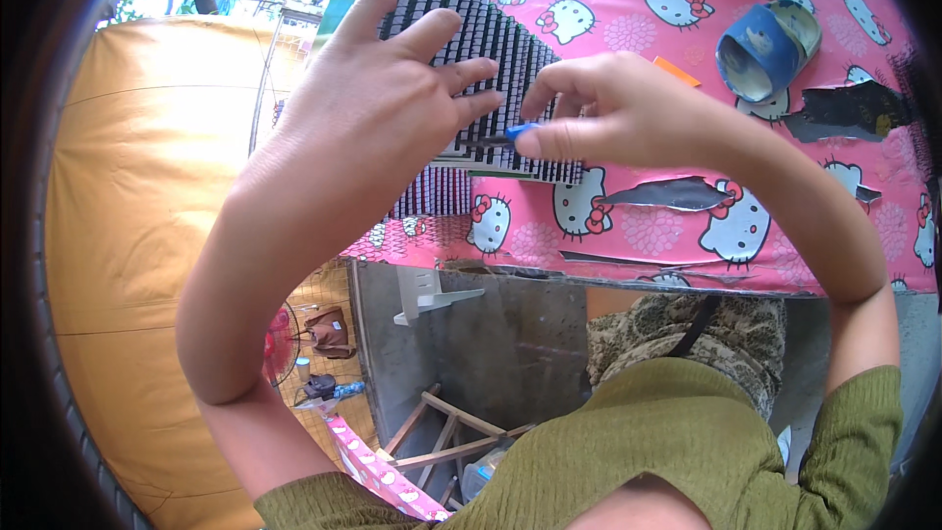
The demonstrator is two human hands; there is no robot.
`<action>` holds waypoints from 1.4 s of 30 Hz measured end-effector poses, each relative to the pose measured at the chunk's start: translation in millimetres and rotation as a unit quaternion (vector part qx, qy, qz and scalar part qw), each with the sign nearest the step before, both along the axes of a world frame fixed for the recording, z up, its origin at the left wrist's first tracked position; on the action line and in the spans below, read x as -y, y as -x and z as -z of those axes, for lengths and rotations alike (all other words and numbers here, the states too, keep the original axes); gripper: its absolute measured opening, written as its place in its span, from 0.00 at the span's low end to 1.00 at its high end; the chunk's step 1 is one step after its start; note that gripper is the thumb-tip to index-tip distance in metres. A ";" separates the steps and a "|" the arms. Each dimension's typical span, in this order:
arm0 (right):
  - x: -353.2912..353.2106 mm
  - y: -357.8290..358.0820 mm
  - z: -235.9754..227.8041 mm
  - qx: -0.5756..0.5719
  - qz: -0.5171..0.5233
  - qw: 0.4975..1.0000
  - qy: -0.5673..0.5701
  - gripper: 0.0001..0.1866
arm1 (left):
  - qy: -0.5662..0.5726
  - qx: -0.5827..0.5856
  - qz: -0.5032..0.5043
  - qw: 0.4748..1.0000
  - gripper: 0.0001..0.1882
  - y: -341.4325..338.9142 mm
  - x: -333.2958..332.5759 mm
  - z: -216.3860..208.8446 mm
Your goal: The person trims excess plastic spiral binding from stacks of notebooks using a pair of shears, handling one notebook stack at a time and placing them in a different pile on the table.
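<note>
A panel (520, 34) covered in rows of small dark blocks lies slanted at the far left of the pink table. My left hand (392, 79) rests over it with fingers spread, holding nothing that shows. Close to its fingertips, my right hand (599, 113) pinches a small tool with a blue handle (520, 131) and a dark, narrow tip (483, 141). The tip reaches the panel's near edge, beside my left hand. Its exact kind is too small to tell. Another piece with similar rows (437, 191) shows below the panel.
A blue and tan open container (754, 57) lies at the far right of the table. An orange piece (675, 71) is beyond my right hand. The pink cover (638, 245) has torn patches. A white plastic piece (427, 296) and a wooden frame (456, 437) are below the table edge.
</note>
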State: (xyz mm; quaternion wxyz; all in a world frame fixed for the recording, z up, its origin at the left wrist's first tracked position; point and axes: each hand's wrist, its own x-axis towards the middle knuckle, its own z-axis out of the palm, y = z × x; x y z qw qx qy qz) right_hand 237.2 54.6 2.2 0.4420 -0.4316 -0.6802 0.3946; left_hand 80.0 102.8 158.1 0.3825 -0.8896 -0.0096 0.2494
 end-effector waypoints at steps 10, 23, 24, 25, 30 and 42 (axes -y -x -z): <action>-1.9 8.0 24.7 0.067 0.138 0.949 -0.276 0.21 | 0.025 -0.007 -0.028 0.999 0.15 -5.0 -1.2 -2.9; 8.5 6.0 26.8 0.108 0.149 0.955 -0.233 0.25 | 0.014 -0.087 -0.047 0.995 0.18 -11.3 -3.4 7.2; 12.4 6.3 27.2 0.131 0.170 0.938 -0.273 0.25 | 0.017 -0.081 -0.044 0.996 0.18 -10.5 -3.7 7.4; 14.2 7.0 27.5 0.153 0.190 0.918 -0.312 0.25 | 0.020 -0.075 -0.043 0.996 0.18 -9.5 -3.8 7.8; 8.3 12.7 23.4 0.089 0.134 0.964 -0.212 0.21 | 0.030 -0.079 -0.067 0.994 0.18 -13.1 -2.5 6.7; 19.8 9.0 36.6 0.140 0.188 0.936 -0.261 0.25 | 0.039 -0.086 -0.066 0.993 0.21 -10.8 -1.1 18.7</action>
